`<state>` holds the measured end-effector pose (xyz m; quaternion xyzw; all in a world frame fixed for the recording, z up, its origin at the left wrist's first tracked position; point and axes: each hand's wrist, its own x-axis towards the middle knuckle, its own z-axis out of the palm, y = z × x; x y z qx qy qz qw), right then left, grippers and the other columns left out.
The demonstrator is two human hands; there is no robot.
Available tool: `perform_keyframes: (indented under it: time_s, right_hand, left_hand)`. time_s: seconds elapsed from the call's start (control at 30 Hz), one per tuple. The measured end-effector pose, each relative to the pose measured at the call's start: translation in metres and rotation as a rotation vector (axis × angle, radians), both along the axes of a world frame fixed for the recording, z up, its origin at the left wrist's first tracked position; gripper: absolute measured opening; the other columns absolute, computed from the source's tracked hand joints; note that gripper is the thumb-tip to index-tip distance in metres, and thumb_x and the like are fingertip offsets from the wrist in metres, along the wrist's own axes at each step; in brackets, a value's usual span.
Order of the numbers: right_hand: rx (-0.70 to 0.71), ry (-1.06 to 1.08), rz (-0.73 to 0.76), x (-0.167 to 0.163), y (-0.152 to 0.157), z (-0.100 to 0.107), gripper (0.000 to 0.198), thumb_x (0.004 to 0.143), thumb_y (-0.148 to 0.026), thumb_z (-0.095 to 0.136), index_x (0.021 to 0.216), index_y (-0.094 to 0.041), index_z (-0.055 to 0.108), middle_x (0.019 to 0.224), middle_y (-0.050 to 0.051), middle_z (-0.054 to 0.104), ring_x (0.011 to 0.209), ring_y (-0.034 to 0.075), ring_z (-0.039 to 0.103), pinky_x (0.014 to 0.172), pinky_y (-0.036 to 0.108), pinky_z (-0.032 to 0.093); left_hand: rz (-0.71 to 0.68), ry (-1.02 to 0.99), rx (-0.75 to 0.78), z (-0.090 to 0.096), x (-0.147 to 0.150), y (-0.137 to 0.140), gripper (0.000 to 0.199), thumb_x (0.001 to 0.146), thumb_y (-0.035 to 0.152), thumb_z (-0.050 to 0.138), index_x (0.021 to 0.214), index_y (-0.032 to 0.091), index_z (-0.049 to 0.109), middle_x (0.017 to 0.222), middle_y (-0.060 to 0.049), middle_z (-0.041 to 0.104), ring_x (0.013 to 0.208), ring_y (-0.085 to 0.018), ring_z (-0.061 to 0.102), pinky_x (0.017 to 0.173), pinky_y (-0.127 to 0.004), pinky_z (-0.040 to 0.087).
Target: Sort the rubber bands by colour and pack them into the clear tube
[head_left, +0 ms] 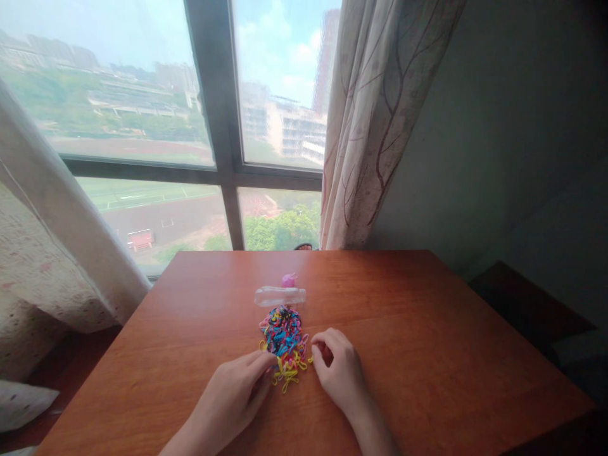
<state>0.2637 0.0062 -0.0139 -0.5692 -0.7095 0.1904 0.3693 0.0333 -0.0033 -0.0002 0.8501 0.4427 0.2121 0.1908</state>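
A pile of small rubber bands (284,330), blue, yellow, pink, red and black, lies on the wooden table (403,329). My left hand (240,386) reaches into its lower left edge; the fingers are bent together, and the tips are partly hidden, so what they pinch cannot be made out. To the right of the pile, my right hand (338,367) is curled with thumb and index finger closed together. A yellow rubber band (310,360) shows at its fingertips. Beyond the pile, a clear plastic bottle (279,296) lies on its side, with a pink object (289,280), perhaps its cap, behind it.
The table's far edge meets a large window (223,171). Patterned curtains hang at the right (370,126) and left (52,221). Part of a dark rounded object (303,247) shows behind the far edge. A grey wall (498,158) stands to the right.
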Motion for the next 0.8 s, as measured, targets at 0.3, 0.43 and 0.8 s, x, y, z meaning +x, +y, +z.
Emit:
perform_keyframes:
  time_s: [0.3, 0.43, 0.8]
  right_hand:
    - [-0.072, -0.081, 0.060, 0.011, -0.010, 0.006, 0.019, 0.081, -0.007, 0.053, 0.083, -0.023, 0.064, 0.078, 0.001, 0.061, 0.074, 0.017, 0.058, 0.069, 0.025, 0.043]
    - [-0.088, -0.094, 0.059, 0.009, -0.013, 0.006, 0.015, 0.081, -0.009, 0.056, 0.078, -0.022, 0.061, 0.077, 0.000, 0.061, 0.073, 0.016, 0.058, 0.067, 0.024, 0.041]
    - [0.007, 0.007, -0.146, 0.024, 0.018, -0.005, 0.015, 0.086, -0.022, 0.055, 0.075, -0.020, 0.065, 0.070, 0.001, 0.063, 0.060, 0.014, 0.056, 0.058, 0.024, 0.042]
  left_hand:
    - [-0.008, 0.033, 0.002, 0.004, 0.001, -0.001, 0.023, 0.096, 0.016, 0.037, 0.098, 0.025, 0.058, 0.083, -0.001, 0.068, 0.071, -0.016, 0.066, 0.061, -0.020, 0.044]
    - [0.004, 0.036, 0.019, 0.003, 0.001, -0.001, 0.023, 0.096, 0.016, 0.037, 0.099, 0.026, 0.058, 0.081, 0.000, 0.068, 0.070, -0.016, 0.066, 0.061, -0.021, 0.042]
    - [-0.007, 0.032, 0.046, 0.000, -0.001, 0.000, 0.023, 0.094, 0.014, 0.038, 0.099, 0.025, 0.057, 0.080, 0.000, 0.067, 0.066, -0.014, 0.064, 0.057, -0.020, 0.041]
